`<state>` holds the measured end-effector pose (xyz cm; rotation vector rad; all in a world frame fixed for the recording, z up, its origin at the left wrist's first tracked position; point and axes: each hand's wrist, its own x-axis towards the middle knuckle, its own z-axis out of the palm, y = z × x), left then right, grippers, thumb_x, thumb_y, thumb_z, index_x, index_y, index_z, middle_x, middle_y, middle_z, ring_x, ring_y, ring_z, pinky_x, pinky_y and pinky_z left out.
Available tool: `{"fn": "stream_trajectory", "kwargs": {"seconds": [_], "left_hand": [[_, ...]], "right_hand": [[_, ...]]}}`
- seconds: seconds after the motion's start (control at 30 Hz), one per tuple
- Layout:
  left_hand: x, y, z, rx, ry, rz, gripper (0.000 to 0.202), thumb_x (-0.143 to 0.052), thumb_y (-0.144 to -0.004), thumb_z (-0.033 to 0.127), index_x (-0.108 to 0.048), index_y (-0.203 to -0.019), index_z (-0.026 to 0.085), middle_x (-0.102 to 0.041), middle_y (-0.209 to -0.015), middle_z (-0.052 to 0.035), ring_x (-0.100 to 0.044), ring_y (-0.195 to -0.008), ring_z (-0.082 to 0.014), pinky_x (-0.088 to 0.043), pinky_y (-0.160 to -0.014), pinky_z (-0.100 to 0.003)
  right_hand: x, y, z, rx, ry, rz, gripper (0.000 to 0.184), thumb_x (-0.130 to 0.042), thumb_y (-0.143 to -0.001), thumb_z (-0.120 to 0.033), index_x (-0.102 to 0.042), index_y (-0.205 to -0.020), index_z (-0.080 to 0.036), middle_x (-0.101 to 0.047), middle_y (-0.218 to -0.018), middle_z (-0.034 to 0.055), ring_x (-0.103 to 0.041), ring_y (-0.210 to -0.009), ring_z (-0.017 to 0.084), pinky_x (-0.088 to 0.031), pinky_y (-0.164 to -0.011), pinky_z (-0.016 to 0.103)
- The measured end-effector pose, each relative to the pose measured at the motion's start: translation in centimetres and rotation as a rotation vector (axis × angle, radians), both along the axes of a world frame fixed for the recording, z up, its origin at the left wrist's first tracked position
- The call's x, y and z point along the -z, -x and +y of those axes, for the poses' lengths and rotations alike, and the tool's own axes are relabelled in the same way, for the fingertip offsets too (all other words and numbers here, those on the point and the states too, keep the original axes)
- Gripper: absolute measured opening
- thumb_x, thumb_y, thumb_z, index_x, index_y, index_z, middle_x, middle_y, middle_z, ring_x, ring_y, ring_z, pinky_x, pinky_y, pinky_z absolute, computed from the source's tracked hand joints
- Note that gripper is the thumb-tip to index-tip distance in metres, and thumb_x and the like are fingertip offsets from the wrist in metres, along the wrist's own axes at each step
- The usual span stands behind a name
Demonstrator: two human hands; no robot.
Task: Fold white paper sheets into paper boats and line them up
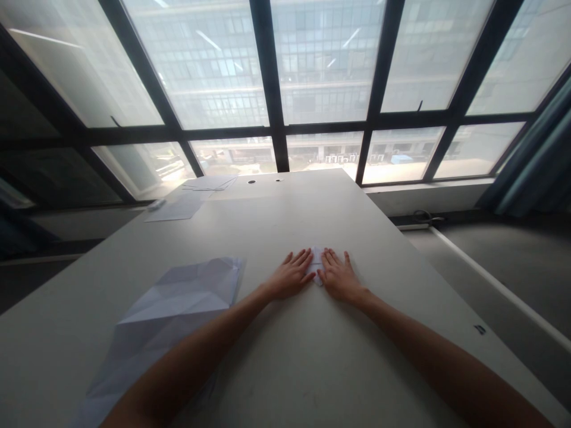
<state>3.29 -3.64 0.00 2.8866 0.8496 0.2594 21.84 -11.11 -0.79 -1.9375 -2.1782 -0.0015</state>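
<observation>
A small folded piece of white paper (316,260) lies on the white table (276,214), mostly covered by my hands. My left hand (292,274) rests flat on its left side, fingers stretched out and slightly spread. My right hand (339,275) lies flat on its right side, fingers extended the same way. Both palms press down on the paper; only a narrow strip of it shows between the two hands.
A large creased sheet of white paper (173,309) lies on the table to my left, partly under my left forearm. More sheets (187,205) sit at the far left end. Windows (321,71) stand behind the table; floor lies to the right.
</observation>
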Motion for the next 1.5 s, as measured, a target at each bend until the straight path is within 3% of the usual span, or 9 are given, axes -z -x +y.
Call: {"fn": "stream_trajectory", "kwargs": {"seconds": [0.23, 0.47, 0.6, 0.83, 1.13, 1.3, 1.5], "left_hand": [[0.7, 0.1, 0.2, -0.160, -0.025, -0.003, 0.058, -0.030, -0.100, 0.046, -0.030, -0.148, 0.013, -0.026, -0.155, -0.0174, -0.019, -0.145, -0.0269, -0.016, -0.115, -0.048], [0.7, 0.0, 0.7, -0.246, 0.003, -0.102, 0.045, -0.031, -0.100, 0.028, -0.042, -0.142, 0.016, -0.035, -0.152, -0.0133, -0.028, -0.142, -0.0264, -0.023, -0.114, -0.047], [0.9, 0.2, 1.5, -0.229, 0.032, -0.181, 0.038, -0.042, -0.097, 0.028, -0.055, -0.132, 0.025, -0.045, -0.147, -0.0063, -0.036, -0.138, -0.0246, -0.025, -0.114, -0.045], [1.1, 0.4, 1.8, -0.184, 0.048, -0.272, 0.035, -0.053, -0.092, 0.027, -0.060, -0.126, 0.028, -0.055, -0.137, -0.0029, -0.043, -0.133, -0.0226, -0.026, -0.115, -0.042], [1.1, 0.3, 1.8, -0.158, 0.030, -0.311, 0.032, -0.059, -0.090, 0.025, -0.061, -0.122, 0.025, -0.059, -0.131, -0.0042, -0.047, -0.128, -0.0231, -0.031, -0.111, -0.043], [0.6, 0.3, 1.5, -0.128, 0.049, -0.355, 0.030, -0.061, -0.088, 0.022, -0.061, -0.118, 0.024, -0.064, -0.120, -0.0046, -0.055, -0.115, -0.0214, -0.041, -0.102, -0.037], [0.3, 0.2, 1.3, -0.103, 0.080, -0.374, 0.038, -0.060, -0.088, 0.018, -0.057, -0.125, 0.024, -0.063, -0.117, -0.0052, -0.056, -0.110, -0.0218, -0.043, -0.097, -0.035]], "right_hand": [[0.1, 0.5, -0.2, 0.178, -0.040, -0.002, 0.062, -0.033, -0.096, -0.038, -0.036, -0.143, 0.002, -0.032, -0.150, 0.0246, -0.023, -0.142, 0.030, 0.001, -0.114, 0.054], [-0.1, 0.3, -0.1, 0.202, -0.090, 0.074, 0.047, -0.032, -0.098, -0.031, -0.049, -0.135, -0.009, -0.043, -0.146, 0.0183, -0.031, -0.138, 0.027, -0.009, -0.114, 0.050], [-0.5, -0.6, 0.3, 0.207, -0.125, 0.119, 0.036, -0.035, -0.098, -0.027, -0.061, -0.120, -0.018, -0.054, -0.136, 0.0122, -0.042, -0.128, 0.024, -0.018, -0.111, 0.046], [-0.9, -0.7, 0.3, 0.188, -0.181, 0.156, 0.026, -0.055, -0.091, -0.033, -0.064, -0.111, -0.018, -0.062, -0.116, 0.0100, -0.050, -0.109, 0.024, -0.036, -0.092, 0.033], [-1.1, 0.0, 0.1, 0.211, -0.167, 0.229, 0.030, -0.061, -0.087, -0.027, -0.058, -0.115, -0.016, -0.062, -0.107, 0.0114, -0.053, -0.103, 0.025, -0.036, -0.090, 0.032], [-0.9, 0.1, 0.2, 0.237, -0.153, 0.286, 0.033, -0.066, -0.084, -0.026, -0.057, -0.115, -0.017, -0.063, -0.104, 0.0104, -0.055, -0.100, 0.024, -0.037, -0.088, 0.031], [-0.1, -0.4, 0.8, 0.280, -0.109, 0.371, 0.035, -0.070, -0.079, -0.029, -0.060, -0.109, -0.016, -0.065, -0.102, 0.0111, -0.057, -0.095, 0.024, -0.038, -0.083, 0.031]]}}
